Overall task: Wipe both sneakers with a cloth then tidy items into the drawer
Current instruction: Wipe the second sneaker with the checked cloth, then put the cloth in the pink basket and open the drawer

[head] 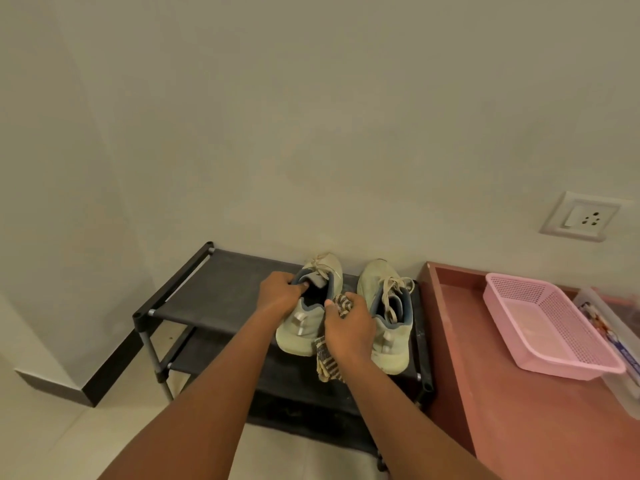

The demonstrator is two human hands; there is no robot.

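Two pale green sneakers stand on the top shelf of a black shoe rack (pixel 221 289), heels toward me. My left hand (pixel 281 292) grips the collar of the left sneaker (pixel 304 327), fingers hooked into its opening. My right hand (pixel 348 327) holds a striped brown and cream cloth (pixel 327 365) against that sneaker's right side; part of the cloth hangs below my wrist. The right sneaker (pixel 388 306) stands untouched beside my right hand, laces loose.
An open reddish-brown drawer (pixel 485 393) lies to the right of the rack, holding a pink plastic basket (pixel 550 327) and a clear box (pixel 620 344) at the frame edge. A wall socket (pixel 581 216) sits above it. Pale floor shows left of the rack.
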